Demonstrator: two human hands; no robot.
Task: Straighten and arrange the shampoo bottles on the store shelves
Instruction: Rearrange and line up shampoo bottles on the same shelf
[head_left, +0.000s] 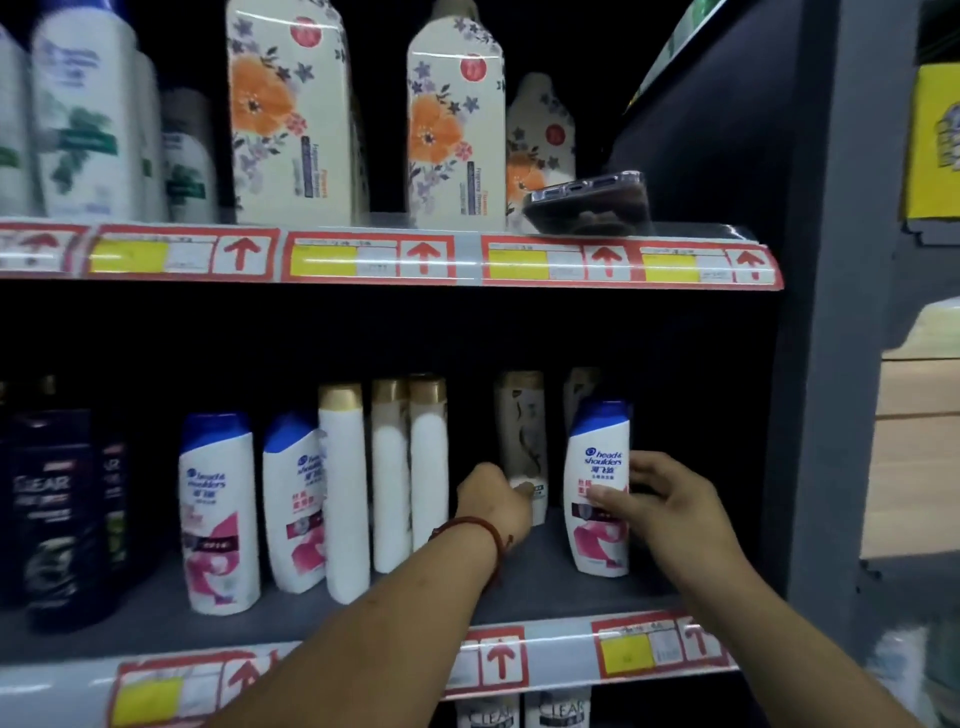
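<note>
Two arms reach into the lower shelf (543, 579). Left grip (493, 501) is curled round the base of a beige bottle (522, 431), which stands deep beyond it. Right grip (662, 501) pinches the Head & Shoulders bottle (597, 467), upright at its fingertips. Bare shelf floor lies between the grips; the side wall (802, 415) stands just right of the right grip.

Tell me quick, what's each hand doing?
The left hand grips the beige bottle at the back.
The right hand holds the Head & Shoulders bottle.
</note>
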